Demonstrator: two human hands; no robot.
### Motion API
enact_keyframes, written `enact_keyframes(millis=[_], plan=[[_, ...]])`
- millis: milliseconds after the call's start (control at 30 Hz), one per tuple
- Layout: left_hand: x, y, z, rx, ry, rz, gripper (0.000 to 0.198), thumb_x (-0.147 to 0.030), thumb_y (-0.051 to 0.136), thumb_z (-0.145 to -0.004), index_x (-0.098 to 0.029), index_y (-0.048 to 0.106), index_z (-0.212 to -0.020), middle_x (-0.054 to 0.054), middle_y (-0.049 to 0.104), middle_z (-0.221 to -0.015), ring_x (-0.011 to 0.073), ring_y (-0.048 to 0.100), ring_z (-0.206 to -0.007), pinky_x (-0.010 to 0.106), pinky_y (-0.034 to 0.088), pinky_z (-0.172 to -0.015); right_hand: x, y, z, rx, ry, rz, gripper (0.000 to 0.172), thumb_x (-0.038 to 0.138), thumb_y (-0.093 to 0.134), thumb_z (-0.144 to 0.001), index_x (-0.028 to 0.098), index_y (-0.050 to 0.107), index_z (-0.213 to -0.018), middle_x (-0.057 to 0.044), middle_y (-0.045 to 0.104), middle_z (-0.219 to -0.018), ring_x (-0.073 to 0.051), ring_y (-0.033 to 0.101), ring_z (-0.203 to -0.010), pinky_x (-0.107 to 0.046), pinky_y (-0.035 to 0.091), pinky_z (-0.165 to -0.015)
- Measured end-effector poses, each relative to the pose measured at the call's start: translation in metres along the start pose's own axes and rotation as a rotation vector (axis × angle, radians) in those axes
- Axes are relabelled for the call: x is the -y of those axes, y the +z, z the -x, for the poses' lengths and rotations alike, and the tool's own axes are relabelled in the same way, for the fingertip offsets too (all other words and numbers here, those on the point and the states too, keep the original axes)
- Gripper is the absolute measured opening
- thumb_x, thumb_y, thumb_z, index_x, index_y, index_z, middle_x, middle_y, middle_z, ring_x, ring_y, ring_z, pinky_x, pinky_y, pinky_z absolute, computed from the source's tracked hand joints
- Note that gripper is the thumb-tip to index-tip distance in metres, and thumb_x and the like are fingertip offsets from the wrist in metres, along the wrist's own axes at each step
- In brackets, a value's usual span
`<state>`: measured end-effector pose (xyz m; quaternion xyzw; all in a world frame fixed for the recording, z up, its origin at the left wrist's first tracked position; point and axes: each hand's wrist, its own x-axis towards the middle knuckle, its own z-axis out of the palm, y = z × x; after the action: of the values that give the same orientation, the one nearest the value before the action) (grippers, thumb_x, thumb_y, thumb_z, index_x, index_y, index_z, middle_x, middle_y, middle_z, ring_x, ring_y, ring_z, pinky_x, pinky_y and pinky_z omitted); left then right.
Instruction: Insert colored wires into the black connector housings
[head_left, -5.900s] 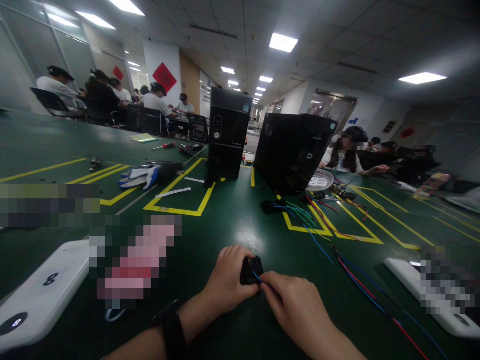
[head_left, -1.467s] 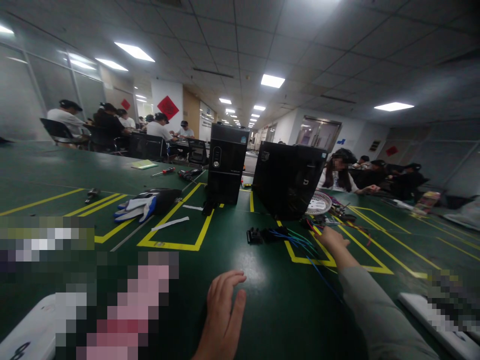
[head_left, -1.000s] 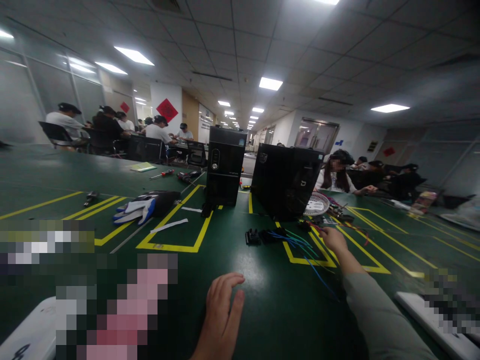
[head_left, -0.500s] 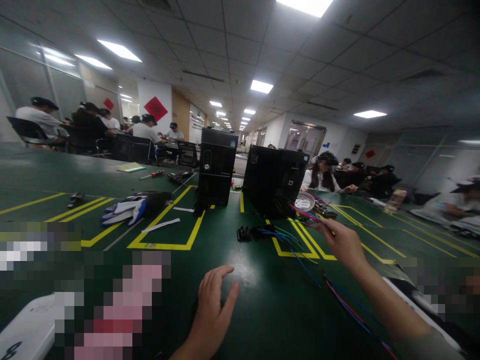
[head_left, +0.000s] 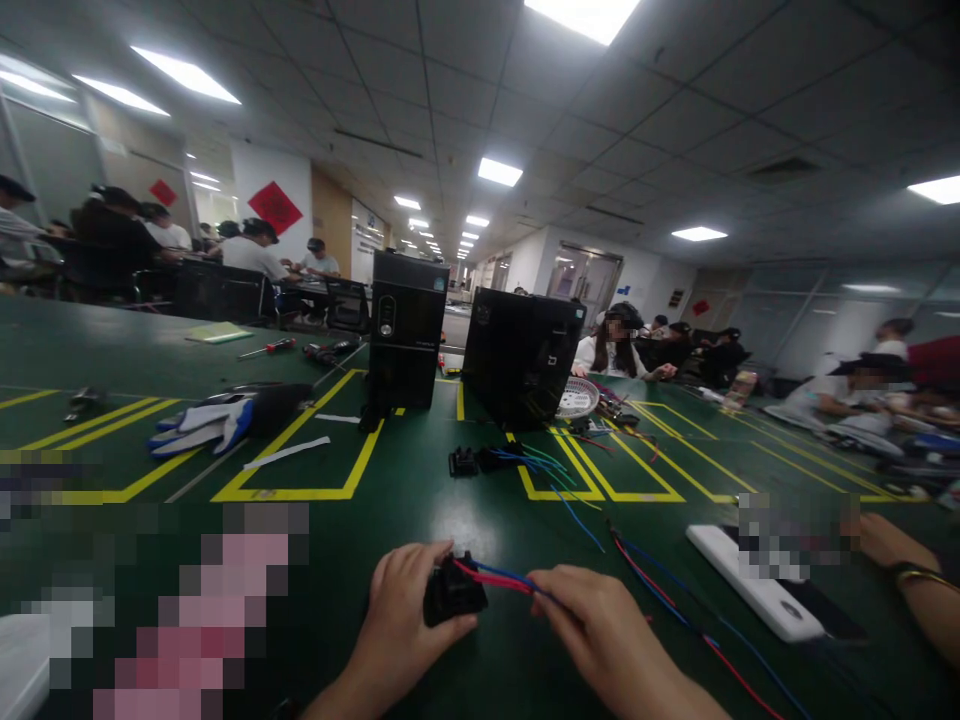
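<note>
A small black connector block [head_left: 459, 588] sits in my left hand [head_left: 405, 610], thumb and fingers closed around its left side. Red and blue wires [head_left: 499, 578] run from the block to my right hand [head_left: 592, 620], which pinches them a short way off. Beyond my hands, another black connector [head_left: 463, 461] lies on the green table [head_left: 420, 520]. Beside it, a dark piece [head_left: 501, 457] has blue and green wires [head_left: 551, 468] trailing to the right. More loose red and blue wires [head_left: 675, 605] stretch along the table right of my right hand.
Two black computer cases [head_left: 409, 330] [head_left: 521, 355] stand ahead. Work gloves [head_left: 206, 425], a red screwdriver [head_left: 270, 348] and paper strips [head_left: 289, 452] lie left. A white basket [head_left: 577, 397] is behind the right case. A white power bank [head_left: 754, 580] lies right, near another person's hand [head_left: 889, 540].
My right hand has come back from beside the right-hand case to near my left hand, bringing the wires and block. My left hand has closed on the block. The view has turned slightly right.
</note>
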<state>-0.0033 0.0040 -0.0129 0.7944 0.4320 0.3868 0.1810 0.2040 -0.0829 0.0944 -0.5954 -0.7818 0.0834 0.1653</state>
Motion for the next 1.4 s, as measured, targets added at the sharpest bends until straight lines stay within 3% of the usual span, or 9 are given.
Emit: enact_keyframes(millis=[200, 300, 400, 533, 667, 800, 1033, 1200, 1400], plan=[[0.005, 0.002, -0.001, 0.06, 0.0, 0.0, 0.056, -0.046, 0.073, -0.064, -0.024, 0.057, -0.114, 0.007, 0.062, -0.109, 0.0305, 0.053, -0.104, 0.048, 0.036, -0.092, 0.002, -0.001, 0.01, 0.121, 0.002, -0.128, 0.018, 0.017, 0.049, -0.086, 0.022, 0.066, -0.089, -0.001, 0.068, -0.083, -0.016, 0.061, -0.076, -0.023, 0.041, -0.067], [0.005, 0.001, -0.001, 0.085, 0.02, 0.014, 0.048, -0.045, 0.072, -0.065, -0.027, 0.059, -0.108, 0.005, 0.063, -0.106, 0.0292, 0.055, -0.102, 0.048, 0.036, -0.092, -0.004, 0.003, 0.011, 0.339, 0.059, -0.413, 0.017, 0.023, 0.051, -0.087, 0.022, 0.062, -0.099, 0.0, 0.069, -0.08, -0.011, 0.061, -0.065, -0.02, 0.043, -0.06], [0.003, -0.002, -0.002, 0.094, 0.046, 0.019, 0.041, -0.042, 0.073, -0.064, -0.029, 0.061, -0.101, 0.002, 0.064, -0.102, 0.0279, 0.055, -0.099, 0.045, 0.037, -0.089, -0.017, 0.011, -0.001, 0.598, 0.08, -0.74, 0.034, 0.037, 0.054, -0.087, 0.018, 0.054, -0.115, -0.003, 0.069, -0.08, -0.009, 0.059, -0.059, -0.017, 0.044, -0.053], [-0.004, -0.006, -0.004, 0.113, 0.058, 0.029, 0.036, -0.039, 0.072, -0.066, -0.028, 0.06, -0.098, 0.002, 0.063, -0.099, 0.0269, 0.056, -0.096, 0.042, 0.038, -0.086, -0.027, 0.024, -0.028, 0.762, 0.066, -0.896, 0.041, 0.051, 0.044, -0.089, 0.014, 0.06, -0.098, -0.004, 0.065, -0.075, -0.008, 0.059, -0.059, -0.016, 0.044, -0.052], [-0.009, -0.008, -0.005, 0.139, 0.051, 0.054, 0.032, -0.037, 0.07, -0.067, -0.025, 0.058, -0.094, 0.003, 0.062, -0.096, 0.0261, 0.056, -0.092, 0.04, 0.039, -0.084, -0.026, 0.04, -0.044, 0.607, 0.187, -0.868, 0.036, 0.048, 0.052, -0.085, 0.014, 0.059, -0.075, 0.002, 0.058, -0.062, -0.006, 0.053, -0.049, -0.015, 0.043, -0.046], [-0.01, -0.008, -0.005, 0.114, 0.049, 0.077, 0.031, -0.03, 0.068, -0.068, -0.025, 0.057, -0.096, 0.004, 0.062, -0.098, 0.0263, 0.055, -0.094, 0.04, 0.04, -0.084, -0.024, 0.054, -0.043, 0.519, 0.226, -0.874, 0.018, 0.032, 0.061, -0.079, 0.015, 0.058, -0.085, 0.006, 0.057, -0.059, -0.005, 0.049, -0.045, -0.014, 0.041, -0.043], [-0.012, -0.008, -0.004, 0.121, 0.016, 0.11, 0.034, -0.023, 0.066, -0.067, -0.024, 0.055, -0.1, 0.003, 0.062, -0.099, 0.0264, 0.055, -0.096, 0.042, 0.039, -0.087, -0.012, 0.062, -0.035, 0.265, 0.303, -0.846, 0.02, 0.023, 0.06, -0.074, 0.016, 0.055, -0.092, 0.008, 0.054, -0.054, -0.007, 0.048, -0.041, -0.017, 0.037, -0.041], [-0.014, -0.008, -0.005, 0.136, -0.025, 0.113, 0.034, -0.021, 0.065, -0.067, -0.024, 0.055, -0.099, 0.003, 0.061, -0.097, 0.0258, 0.055, -0.094, 0.042, 0.039, -0.086, -0.007, 0.072, -0.029, 0.062, 0.235, -0.703, 0.016, 0.023, 0.057, -0.077, 0.014, 0.064, -0.089, 0.006, 0.048, -0.054, -0.008, 0.042, -0.048, -0.019, 0.033, -0.048], [-0.016, -0.01, -0.006, 0.135, -0.034, 0.112, 0.032, -0.022, 0.067, -0.067, -0.023, 0.055, -0.097, 0.003, 0.061, -0.094, 0.0256, 0.055, -0.092, 0.041, 0.04, -0.084, -0.006, 0.076, -0.026, 0.053, 0.109, -0.596, 0.022, 0.03, 0.054, -0.083, 0.014, 0.069, -0.082, 0.005, 0.045, -0.055, -0.009, 0.038, -0.052, -0.021, 0.03, -0.05]])
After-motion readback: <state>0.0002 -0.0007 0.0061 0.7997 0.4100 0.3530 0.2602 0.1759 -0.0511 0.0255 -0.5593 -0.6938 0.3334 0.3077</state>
